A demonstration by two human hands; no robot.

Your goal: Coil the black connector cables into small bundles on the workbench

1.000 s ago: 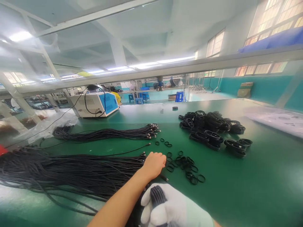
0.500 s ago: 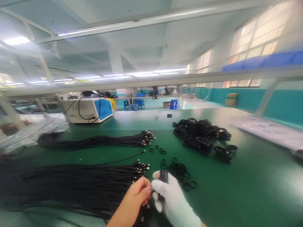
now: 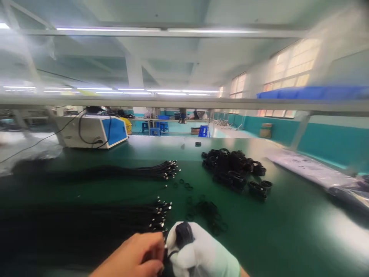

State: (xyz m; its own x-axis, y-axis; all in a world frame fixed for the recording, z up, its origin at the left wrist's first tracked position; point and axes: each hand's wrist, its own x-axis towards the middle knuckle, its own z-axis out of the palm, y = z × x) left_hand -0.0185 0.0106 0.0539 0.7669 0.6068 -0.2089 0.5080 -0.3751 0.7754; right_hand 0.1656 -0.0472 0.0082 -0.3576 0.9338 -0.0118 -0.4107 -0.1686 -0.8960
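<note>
Low in the view, my bare left hand [image 3: 141, 254] is closed, its curled fingertips right beside the glove; what they pinch is hidden. My right hand [image 3: 201, 250], in a white glove, is closed around a dark bundle that looks like a black cable [image 3: 168, 265], partly hidden. A stack of black bands [image 3: 185, 234] wraps a gloved finger. Just beyond the hands lies a blurred pile of small black rings [image 3: 209, 211], with a few loose rings [image 3: 186, 185] farther off. Many black cables [image 3: 115, 219] with metal-tipped ends stretch out to the left.
A second cable bundle [image 3: 144, 170] lies farther back. Coiled black cables [image 3: 233, 163] are heaped at right on the green table [image 3: 288, 215]. A white-and-blue machine [image 3: 92, 130] stands back left. Plastic sheeting [image 3: 311, 169] covers the right edge; a shelf beam [image 3: 184, 103] crosses overhead.
Both hands have moved lower and somewhat left in the view, and my right hand has turned, bringing the banded finger inward. The camera view has also shifted and levelled.
</note>
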